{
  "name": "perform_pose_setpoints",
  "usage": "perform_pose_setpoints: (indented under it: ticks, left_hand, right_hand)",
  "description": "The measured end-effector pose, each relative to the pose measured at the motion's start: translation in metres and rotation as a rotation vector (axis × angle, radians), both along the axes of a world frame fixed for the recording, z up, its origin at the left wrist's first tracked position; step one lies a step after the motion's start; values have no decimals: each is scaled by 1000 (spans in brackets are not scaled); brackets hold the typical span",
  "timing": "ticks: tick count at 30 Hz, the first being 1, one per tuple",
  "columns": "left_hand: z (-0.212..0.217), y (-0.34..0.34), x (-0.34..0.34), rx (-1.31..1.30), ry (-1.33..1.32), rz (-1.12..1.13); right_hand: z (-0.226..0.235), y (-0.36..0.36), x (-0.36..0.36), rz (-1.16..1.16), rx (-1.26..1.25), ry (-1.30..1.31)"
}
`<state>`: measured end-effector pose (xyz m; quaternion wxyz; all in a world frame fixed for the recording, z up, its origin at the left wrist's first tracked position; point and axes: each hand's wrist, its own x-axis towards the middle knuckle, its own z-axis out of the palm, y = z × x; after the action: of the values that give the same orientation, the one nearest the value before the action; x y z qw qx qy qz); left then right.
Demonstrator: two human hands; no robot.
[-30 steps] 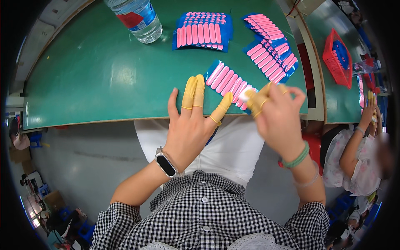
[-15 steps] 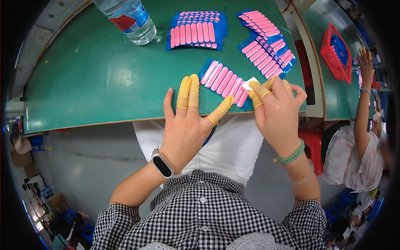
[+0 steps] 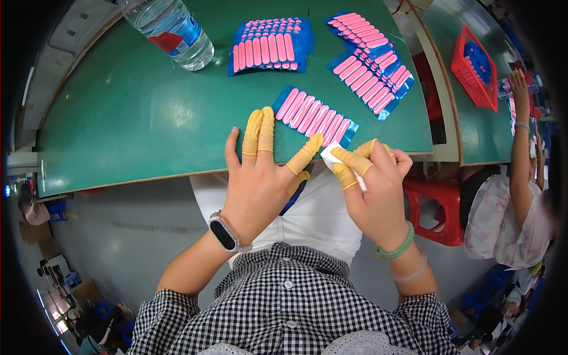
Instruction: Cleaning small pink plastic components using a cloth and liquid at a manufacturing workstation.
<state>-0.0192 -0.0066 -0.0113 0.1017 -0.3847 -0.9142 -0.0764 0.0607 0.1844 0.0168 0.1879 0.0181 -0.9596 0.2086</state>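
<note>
A blue sheet with a row of pink round-ended strips (image 3: 312, 115) lies slantwise near the table's front edge. My left hand (image 3: 258, 165) is open beside it, its fingers spread. One fingertip rests at the sheet's near edge, close to the right end. My right hand (image 3: 376, 195) pinches a folded white wipe (image 3: 331, 155), just in front of the sheet's near right corner. Yellow finger cots cover several fingers on both hands. Farther back are a pile of similar sheets (image 3: 263, 50) and a fanned pile (image 3: 370, 83) to its right.
A clear water bottle (image 3: 186, 41) stands at the back left of the green table (image 3: 130, 124). On the table to the right sits a red basket (image 3: 467, 74), with another person's hand (image 3: 519, 89) near it. A red stool (image 3: 441, 210) stands below.
My right hand has drawn the white wipe toward me and left, off the sheet's right end. My left hand stays by the sheet. The whole view has shifted slightly.
</note>
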Motion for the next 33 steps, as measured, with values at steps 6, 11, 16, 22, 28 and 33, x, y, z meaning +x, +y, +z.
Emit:
perform_pose_setpoints:
  ticks: [6,11,16,22,28,33]
  left_hand:
    - [-1,7,1,118,-42,-108]
    - [17,45,-4,156,-148,-406]
    - [25,106,-46,210,-31,-527]
    - [31,134,-126,116,219,-237]
    - [45,118,-142,-31,61,-7]
    - [42,34,-126,51,262,59]
  right_hand:
    - [-8,17,27,-55,-377,51]
    - [5,45,57,-234,-953,248]
    - [10,63,77,-340,-919,275]
    - [6,69,88,-383,-930,260]
    - [0,68,82,-364,-937,272]
    - [-2,67,84,-409,-957,240]
